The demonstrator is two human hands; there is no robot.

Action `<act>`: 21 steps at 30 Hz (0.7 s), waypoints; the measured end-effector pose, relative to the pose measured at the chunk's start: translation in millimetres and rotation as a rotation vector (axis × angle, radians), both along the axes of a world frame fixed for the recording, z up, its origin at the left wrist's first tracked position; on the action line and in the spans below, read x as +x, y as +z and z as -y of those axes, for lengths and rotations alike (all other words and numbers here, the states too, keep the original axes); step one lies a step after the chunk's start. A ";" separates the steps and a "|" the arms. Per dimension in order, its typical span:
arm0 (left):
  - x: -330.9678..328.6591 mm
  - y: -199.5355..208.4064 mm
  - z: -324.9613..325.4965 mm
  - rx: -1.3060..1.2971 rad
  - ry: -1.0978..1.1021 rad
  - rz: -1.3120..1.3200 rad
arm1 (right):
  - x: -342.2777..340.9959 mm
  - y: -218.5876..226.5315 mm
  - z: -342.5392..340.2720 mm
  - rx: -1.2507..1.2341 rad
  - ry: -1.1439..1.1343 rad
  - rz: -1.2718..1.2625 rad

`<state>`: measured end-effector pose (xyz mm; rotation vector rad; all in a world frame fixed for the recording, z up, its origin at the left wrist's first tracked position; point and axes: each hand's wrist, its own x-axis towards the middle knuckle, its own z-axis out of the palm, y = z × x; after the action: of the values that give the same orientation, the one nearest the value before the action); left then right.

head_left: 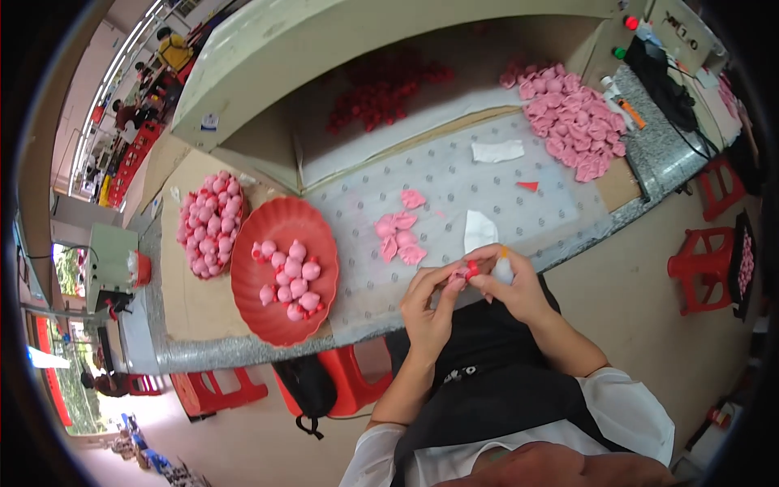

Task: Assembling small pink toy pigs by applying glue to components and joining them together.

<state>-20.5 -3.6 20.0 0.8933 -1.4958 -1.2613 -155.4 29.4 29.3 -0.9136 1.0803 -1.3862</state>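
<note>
Close in front of my body, both hands meet over a small pink piece with a red part (469, 273). My left hand (428, 307) pinches its pink side between thumb and fingers. At the red part, the thumb and fingertips of my right hand (523, 290) are closed. A small white squeeze bottle (503, 269) with a yellowish tip is also tucked in my right hand. Just beyond my hands, several loose pink pieces (398, 235) lie on the patterned sheet. A white scrap (480, 230) lies nearer my right hand.
A red scalloped dish (243, 280) of round pink-and-red pieces stands left, beside a heaped basket of them (209, 227). Far right is a pile of pink pieces (572, 122). Red pieces (381, 101) lie inside the hooded cabinet (268, 81). Red stools (702, 264) stand beside the bench.
</note>
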 end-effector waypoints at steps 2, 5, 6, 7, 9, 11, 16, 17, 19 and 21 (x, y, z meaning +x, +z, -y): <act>-3.8 0.4 -2.1 -0.040 -0.007 -0.002 | -2.8 6.2 -2.1 -0.016 0.045 -0.123; -6.4 3.0 -5.9 -0.077 0.001 0.025 | -4.3 8.3 -7.4 -0.042 0.014 -0.165; -6.6 2.6 -7.0 -0.086 0.002 0.044 | -4.6 6.0 -8.3 -0.047 0.005 -0.171; -5.3 3.3 -7.8 -0.066 -0.017 0.061 | -5.6 4.4 -10.1 -0.037 0.011 -0.173; -5.5 3.5 -8.0 -0.078 -0.034 0.074 | -6.8 -3.0 -10.8 -0.023 0.016 -0.177; -4.9 3.9 -5.3 -0.088 -0.040 0.094 | -5.7 -9.7 -6.8 -0.298 -0.093 -0.438; -4.8 7.9 -2.7 -0.238 -0.043 0.168 | -1.4 -6.1 -8.5 -0.091 -0.061 -0.126; -5.5 9.0 -2.3 -0.236 -0.043 0.168 | -1.3 -6.7 -8.0 0.040 -0.029 0.127; -6.6 11.1 0.0 -0.202 -0.044 0.165 | -0.1 -5.7 -6.8 -0.080 -0.077 -0.050; -9.2 13.5 4.2 -0.111 -0.070 0.127 | -1.4 -6.2 -5.4 -0.202 -0.122 -0.227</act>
<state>-29.7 -7.8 33.5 0.8675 -1.6933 -1.1774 -156.8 34.8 23.1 -1.1906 1.1967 -1.5400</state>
